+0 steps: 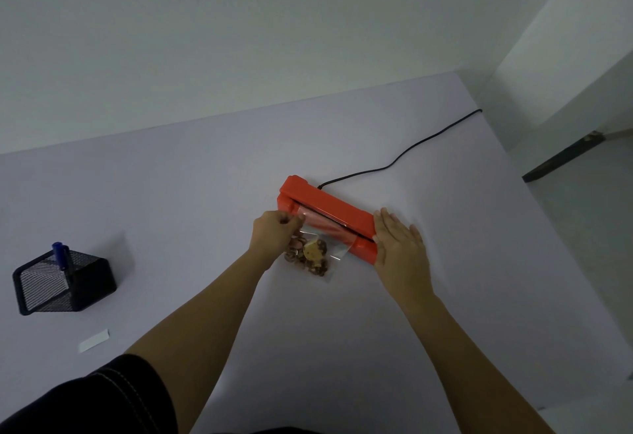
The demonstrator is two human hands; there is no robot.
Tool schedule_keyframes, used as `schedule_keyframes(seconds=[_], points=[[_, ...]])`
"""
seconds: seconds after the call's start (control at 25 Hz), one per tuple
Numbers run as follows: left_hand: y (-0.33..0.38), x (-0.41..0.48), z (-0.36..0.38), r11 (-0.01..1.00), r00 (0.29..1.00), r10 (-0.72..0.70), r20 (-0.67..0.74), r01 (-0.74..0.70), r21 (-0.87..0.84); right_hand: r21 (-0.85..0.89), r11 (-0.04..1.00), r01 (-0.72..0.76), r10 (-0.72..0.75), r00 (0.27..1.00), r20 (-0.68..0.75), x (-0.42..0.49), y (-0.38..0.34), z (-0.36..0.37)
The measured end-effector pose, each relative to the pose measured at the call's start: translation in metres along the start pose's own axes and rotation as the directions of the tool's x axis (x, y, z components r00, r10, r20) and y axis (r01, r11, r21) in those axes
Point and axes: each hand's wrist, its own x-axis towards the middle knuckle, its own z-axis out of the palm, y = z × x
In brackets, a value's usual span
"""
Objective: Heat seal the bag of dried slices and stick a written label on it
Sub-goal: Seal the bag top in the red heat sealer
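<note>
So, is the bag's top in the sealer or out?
In: the bag has its clear top inside the red sealer, the left hand pinches its corner, and the slices lie outside.

You can read no text, brand, number or sign here: the orange heat sealer (pixel 329 207), the clear bag (pixel 317 255) and the white label (pixel 93 341) show no legible marking at this distance.

Just 1 view here — a wide-angle head cam, looking forward and down across the table (pixel 205 194), with the whole frame tilted a bit. The sealer (pixel 329 206) sits mid-frame, close, within arm's reach — the wall (pixel 239 22) fills the top part.
</note>
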Motion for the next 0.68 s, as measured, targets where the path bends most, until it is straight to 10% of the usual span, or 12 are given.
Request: schedule_keyframes(seconds=[0.68], points=[[0.0038,-0.0018,-0.0009,1.000,1.000,-0.001,-0.009,0.001,0.000,0.004,1.000,0.022,-0.022,1.000,-0.013,0.0014,0.0037,0.0008]])
